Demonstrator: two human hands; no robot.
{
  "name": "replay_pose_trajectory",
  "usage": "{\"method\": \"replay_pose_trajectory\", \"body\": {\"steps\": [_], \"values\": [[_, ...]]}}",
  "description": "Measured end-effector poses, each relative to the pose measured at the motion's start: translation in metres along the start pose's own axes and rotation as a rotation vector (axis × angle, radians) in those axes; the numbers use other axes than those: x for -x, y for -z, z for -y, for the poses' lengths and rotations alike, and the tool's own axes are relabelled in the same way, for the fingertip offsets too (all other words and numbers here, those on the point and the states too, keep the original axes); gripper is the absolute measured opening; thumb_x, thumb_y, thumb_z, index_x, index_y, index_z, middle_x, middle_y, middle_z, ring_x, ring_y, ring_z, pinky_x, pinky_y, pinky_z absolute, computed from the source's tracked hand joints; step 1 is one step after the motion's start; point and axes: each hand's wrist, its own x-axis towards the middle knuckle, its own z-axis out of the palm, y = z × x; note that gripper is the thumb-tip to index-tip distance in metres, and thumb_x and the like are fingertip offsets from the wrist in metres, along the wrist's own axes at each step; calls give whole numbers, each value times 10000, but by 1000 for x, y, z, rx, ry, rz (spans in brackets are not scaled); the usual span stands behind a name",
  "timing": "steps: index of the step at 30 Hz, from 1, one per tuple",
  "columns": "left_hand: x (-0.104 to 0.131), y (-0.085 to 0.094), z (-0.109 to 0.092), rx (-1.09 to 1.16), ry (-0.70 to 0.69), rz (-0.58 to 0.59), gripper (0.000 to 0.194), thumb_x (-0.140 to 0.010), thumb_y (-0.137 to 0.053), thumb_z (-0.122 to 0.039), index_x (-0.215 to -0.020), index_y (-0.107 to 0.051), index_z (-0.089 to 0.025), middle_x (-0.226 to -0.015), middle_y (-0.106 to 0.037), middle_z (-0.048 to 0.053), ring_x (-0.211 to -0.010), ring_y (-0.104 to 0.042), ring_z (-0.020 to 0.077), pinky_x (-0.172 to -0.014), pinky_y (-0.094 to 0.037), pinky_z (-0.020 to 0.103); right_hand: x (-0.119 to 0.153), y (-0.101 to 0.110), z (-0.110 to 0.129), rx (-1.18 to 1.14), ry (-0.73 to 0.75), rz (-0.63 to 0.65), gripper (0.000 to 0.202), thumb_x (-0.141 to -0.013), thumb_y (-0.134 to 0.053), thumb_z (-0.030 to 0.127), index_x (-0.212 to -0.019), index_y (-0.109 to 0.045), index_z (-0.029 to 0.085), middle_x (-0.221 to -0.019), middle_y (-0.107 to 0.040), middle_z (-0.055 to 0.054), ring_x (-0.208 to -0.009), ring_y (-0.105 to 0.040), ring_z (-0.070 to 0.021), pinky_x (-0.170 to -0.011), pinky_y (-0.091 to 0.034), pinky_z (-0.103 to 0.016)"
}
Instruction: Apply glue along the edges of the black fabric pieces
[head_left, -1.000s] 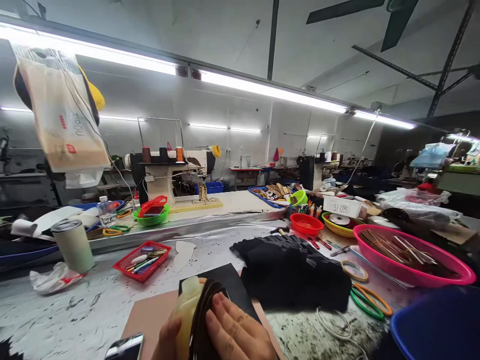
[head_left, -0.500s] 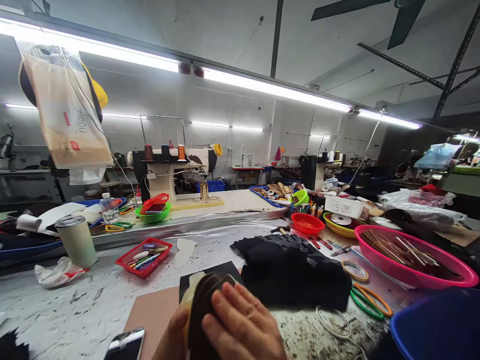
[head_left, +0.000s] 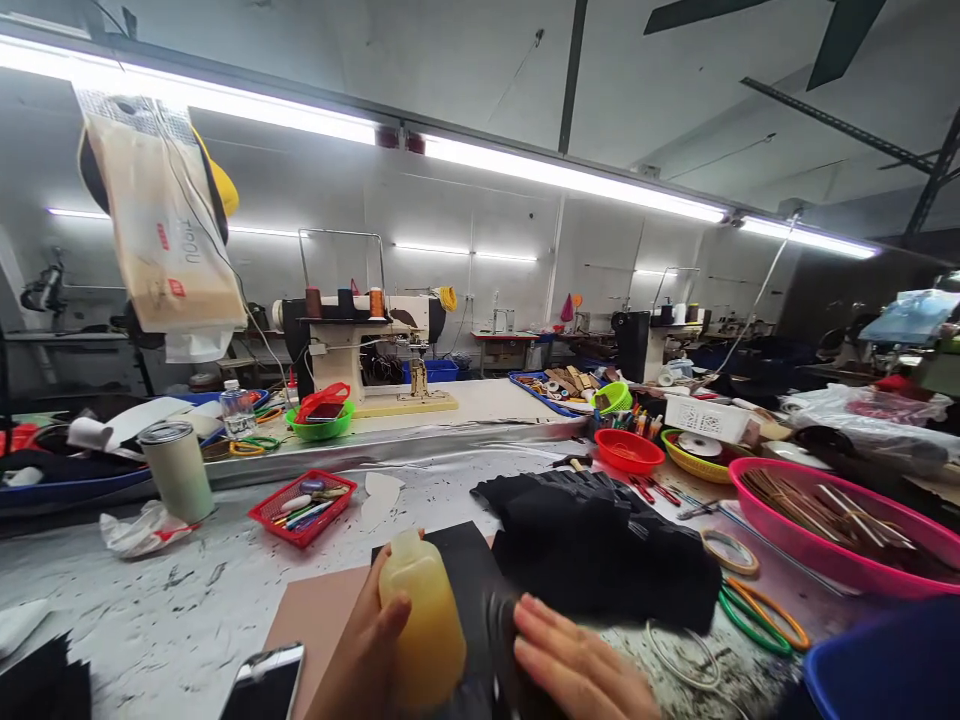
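Note:
My left hand [head_left: 379, 615] is wrapped round a squarish translucent plastic bottle [head_left: 424, 620] with yellowish contents, its thumb across the front. To the right, my right hand [head_left: 581, 660] has its fingers together over a dark brown piece with curved edges [head_left: 504, 650]. That piece is smeared by motion, and my right thumb is hidden. A black sheet [head_left: 461, 555] lies just behind the bottle, over a pinkish-brown sheet [head_left: 304, 605]. A heap of black cut pieces [head_left: 600, 560] lies beyond my right hand.
A phone [head_left: 266, 685] lies left of my forearm. Farther back are a red basket of pens [head_left: 300, 540], a tumbler [head_left: 178, 480] and a sewing machine [head_left: 337, 360]. On the right are scissors [head_left: 761, 620], tape [head_left: 729, 552], a pink basin [head_left: 840, 540] and a blue bin [head_left: 892, 660].
The dark brown piece has moved right with my right hand, away from the front of the bottle. The bottle in my left hand is now in plain sight. The camera view has shifted slightly left.

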Motion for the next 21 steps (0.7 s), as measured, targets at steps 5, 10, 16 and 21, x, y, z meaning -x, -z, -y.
{"method": "replay_pose_trajectory", "body": {"steps": [5,10,16,21], "values": [[8,-7,4,57,55,83,905,-536,-754,-397,-1325,-330,-266,-1093,-621,75,-972,-574,290,-691,-495,311,-37,-6,10,74,-176,-9,509,-788,-397,58,-1281,-460,167,-1195,-579,-119,-1044,-588,-219,-802,-553,-318],[11,-11,4,-40,-77,115,700,-504,-797,-322,-1146,-532,-240,-1159,-604,75,-1062,-535,303,-843,-467,321,-31,-41,24,135,-104,-2,543,-828,-295,33,-1364,-329,111,-1206,-559,-164,-1121,-522,-251,-834,-531,-356],[12,-19,5,-95,-185,14,637,-552,-754,-399,-1120,-516,-237,-1038,-641,60,-930,-584,280,-797,-488,327,-27,-34,22,-295,-604,37,387,-907,-379,199,-1282,-472,197,-1231,-558,-113,-1105,-545,-251,-877,-500,-359],[16,-23,2,-84,-48,-92,838,-493,-763,-470,-1230,-430,-251,-900,-649,43,-785,-601,258,-663,-500,317,-48,-18,8,-1093,-1173,24,355,-845,-542,337,-1156,-560,168,-1003,-671,-88,-913,-638,-226,-747,-544,-335]]}}
